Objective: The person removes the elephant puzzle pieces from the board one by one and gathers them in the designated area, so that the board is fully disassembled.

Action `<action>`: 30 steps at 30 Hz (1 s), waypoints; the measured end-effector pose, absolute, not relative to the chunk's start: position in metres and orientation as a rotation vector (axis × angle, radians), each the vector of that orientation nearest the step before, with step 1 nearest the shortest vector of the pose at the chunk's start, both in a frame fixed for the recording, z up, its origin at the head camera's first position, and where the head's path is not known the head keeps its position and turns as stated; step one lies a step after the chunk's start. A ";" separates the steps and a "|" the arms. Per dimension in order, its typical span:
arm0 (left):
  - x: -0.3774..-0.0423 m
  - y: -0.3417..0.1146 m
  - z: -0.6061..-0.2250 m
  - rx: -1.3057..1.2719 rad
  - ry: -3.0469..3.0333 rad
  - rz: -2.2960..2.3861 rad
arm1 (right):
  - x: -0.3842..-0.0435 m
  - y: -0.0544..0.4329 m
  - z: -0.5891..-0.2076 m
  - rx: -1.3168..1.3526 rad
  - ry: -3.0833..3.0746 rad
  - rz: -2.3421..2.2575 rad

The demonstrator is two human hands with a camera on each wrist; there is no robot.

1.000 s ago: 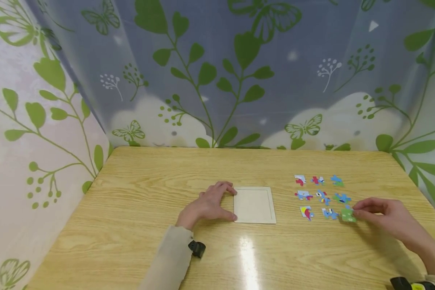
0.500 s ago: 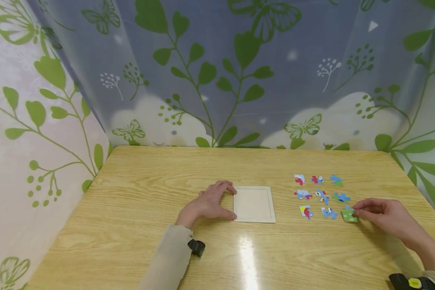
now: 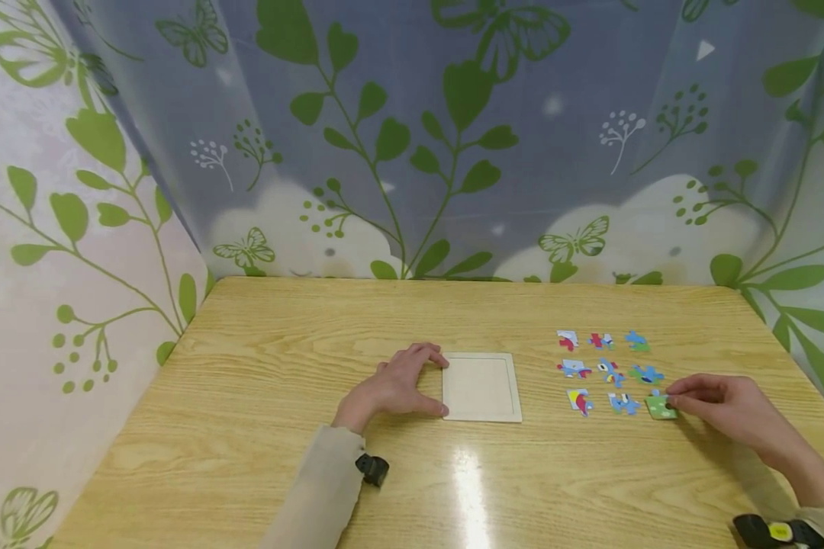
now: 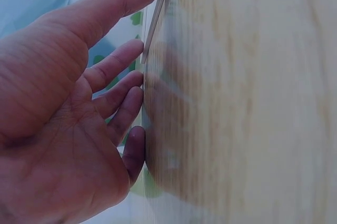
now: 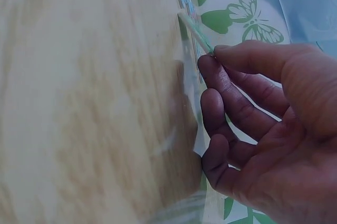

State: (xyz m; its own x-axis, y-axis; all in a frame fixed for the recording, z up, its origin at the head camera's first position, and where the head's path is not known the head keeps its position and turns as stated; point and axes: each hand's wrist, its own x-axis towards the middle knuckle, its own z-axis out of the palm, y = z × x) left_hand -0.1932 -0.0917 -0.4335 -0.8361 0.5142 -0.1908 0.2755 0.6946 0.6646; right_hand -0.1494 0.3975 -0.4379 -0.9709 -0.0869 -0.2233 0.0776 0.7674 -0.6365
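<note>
A square pale wooden puzzle tray [image 3: 479, 387] lies flat on the table. My left hand [image 3: 400, 385] is spread at its left side, thumb at the near corner and a fingertip at the far one. In the left wrist view the thumb of the left hand [image 4: 68, 92] touches the tray's thin edge [image 4: 157, 21], while other fingertips rest at the tabletop. My right hand [image 3: 731, 404] pinches a green puzzle piece [image 3: 660, 407] between thumb and index finger. That piece [image 5: 194, 31] appears tilted in the right wrist view, one edge raised toward the fingertips.
Several blue, red and yellow puzzle pieces [image 3: 611, 372] lie in rows just left of the right hand. Wood-grain tabletop [image 3: 281, 328] surrounds everything. A leaf-patterned curtain [image 3: 412, 152] hangs behind the table's back edge.
The right hand and the green piece have shifted very slightly, with the piece a touch further from its left neighbour than a second ago. The left hand and tray stay in place.
</note>
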 end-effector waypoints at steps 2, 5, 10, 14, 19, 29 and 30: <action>-0.194 -0.092 -0.434 0.616 2.542 0.916 | -0.150 0.398 -0.439 -0.006 2.725 -0.997; -0.194 -0.093 -0.435 0.618 2.545 0.914 | -0.151 0.398 -0.440 -0.016 2.726 -0.996; -0.195 -0.093 -0.437 0.623 2.546 0.907 | -0.151 0.398 -0.441 -0.016 2.735 -0.987; -0.196 -0.093 -0.437 0.632 2.550 0.898 | -0.150 0.398 -0.440 -0.013 2.744 -0.975; -0.196 -0.092 -0.436 0.652 2.543 0.884 | -0.147 0.398 -0.438 -0.025 2.775 -0.945; -0.193 -0.101 -0.433 0.654 2.568 0.968 | -0.142 0.372 -0.430 -0.198 2.996 -0.841; -0.192 -0.103 -0.433 0.649 2.589 0.980 | -0.142 0.369 -0.429 -0.221 3.004 -0.853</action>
